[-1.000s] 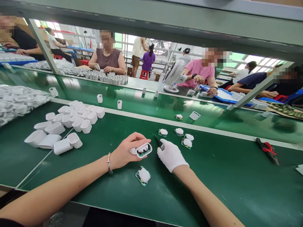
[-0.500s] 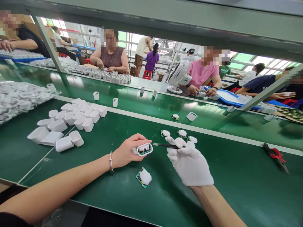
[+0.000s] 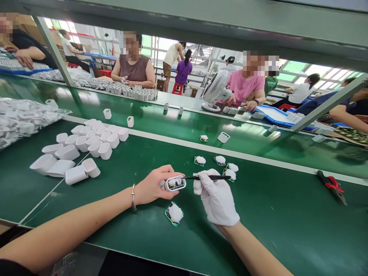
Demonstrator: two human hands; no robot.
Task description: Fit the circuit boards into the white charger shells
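Our left fingers (image 3: 168, 174) hold a smooth, white, plastic-looking case (image 3: 178, 189); a matt cloth glove (image 3: 221, 205) covers our right fingers (image 3: 204, 180). Behind the left ones we see a shiny metal bangle (image 3: 133, 197); beneath both, a smooth, softly glossy worktop (image 3: 138, 226).

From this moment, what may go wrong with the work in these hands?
The thin black tool in the white-gloved right hand reaches the opening of the oval white housing; a slip might damage the black and white circuit parts inside. The bare left hand holds that housing close to the tool's tip, so it might get poked.
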